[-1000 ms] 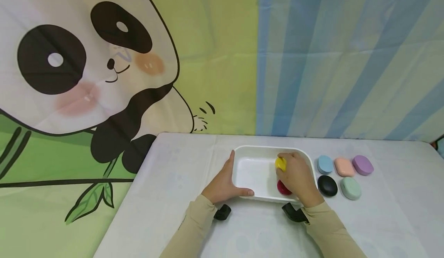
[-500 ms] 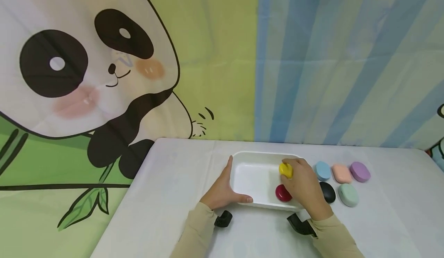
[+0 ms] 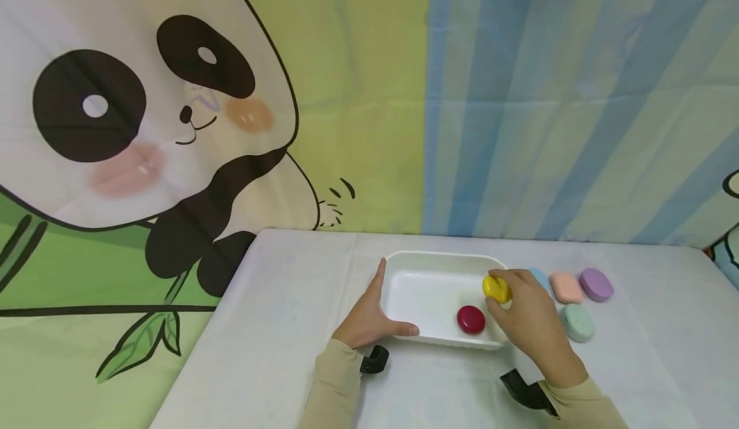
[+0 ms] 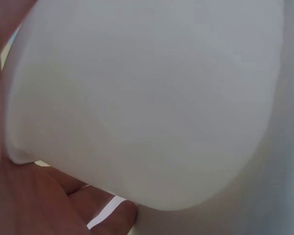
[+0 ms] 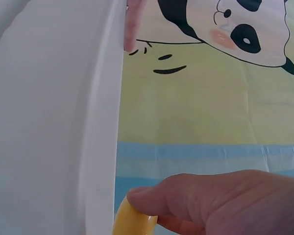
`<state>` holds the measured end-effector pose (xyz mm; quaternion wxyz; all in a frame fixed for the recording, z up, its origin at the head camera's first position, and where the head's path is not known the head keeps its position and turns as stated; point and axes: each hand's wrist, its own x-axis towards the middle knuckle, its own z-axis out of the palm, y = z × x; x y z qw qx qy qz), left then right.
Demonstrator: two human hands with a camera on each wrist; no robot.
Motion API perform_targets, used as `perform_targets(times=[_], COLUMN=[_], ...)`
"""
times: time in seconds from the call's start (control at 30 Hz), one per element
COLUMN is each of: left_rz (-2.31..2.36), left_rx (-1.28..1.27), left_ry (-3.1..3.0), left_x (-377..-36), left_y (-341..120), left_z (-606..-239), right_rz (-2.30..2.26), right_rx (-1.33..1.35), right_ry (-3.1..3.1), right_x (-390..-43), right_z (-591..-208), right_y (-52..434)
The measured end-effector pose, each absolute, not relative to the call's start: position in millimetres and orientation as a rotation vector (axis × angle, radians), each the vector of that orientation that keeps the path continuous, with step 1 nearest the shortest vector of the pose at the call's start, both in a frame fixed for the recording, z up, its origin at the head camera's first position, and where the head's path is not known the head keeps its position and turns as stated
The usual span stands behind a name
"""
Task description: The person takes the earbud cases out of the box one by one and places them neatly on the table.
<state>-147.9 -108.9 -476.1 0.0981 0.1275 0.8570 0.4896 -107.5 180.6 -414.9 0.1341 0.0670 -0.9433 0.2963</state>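
A white rectangular tray (image 3: 424, 291) stands on the table, a glossy red round piece (image 3: 470, 319) lying inside toward its right end. My left hand (image 3: 369, 319) holds the tray's left end, thumb along the front rim and fingers up the left side; its wrist view is filled by the tray's pale wall (image 4: 152, 107). Between thumb and fingers, my right hand (image 3: 534, 320) pinches a small glossy yellow rounded piece (image 3: 495, 288) over the tray's right end. The same yellow piece (image 5: 134, 218) shows under the thumb in the right wrist view.
Right of the tray lie similar small pieces: a light blue one (image 3: 540, 278) partly covered by my right hand, a peach one (image 3: 566, 287), a purple one (image 3: 596, 285) and a mint green one (image 3: 577, 322). A printed cloth (image 3: 369, 95) hangs behind the table.
My right hand has moved right with the yellow piece, uncovering the red piece. It now hides the black piece beside the tray. My left hand stays on the tray. The head view has tilted slightly.
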Motion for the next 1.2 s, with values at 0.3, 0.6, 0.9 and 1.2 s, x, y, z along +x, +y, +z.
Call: perform_targets(times=[0.3, 0.6, 0.9, 1.2], left_rz=[1.459, 1.473, 1.484, 1.489], left_rx=[0.349, 0.357, 0.361, 0.365], left_ry=[2.532, 2.517, 2.519, 2.496], left_x=[-149, -152, -152, -150], left_y=[-111, -109, -108, -107], left_z=[-477, -477, -475, -472], right_rz=[0.827, 0.762, 0.698, 0.672], right_rx=[0.172, 0.168, 0.066, -0.019], right_ry=[-2.726, -2.67, -2.698, -2.72], right_x=[-97, -88, -83, -78], right_z=[-415, -414, -415, -425], right_y=[197, 214, 236, 257])
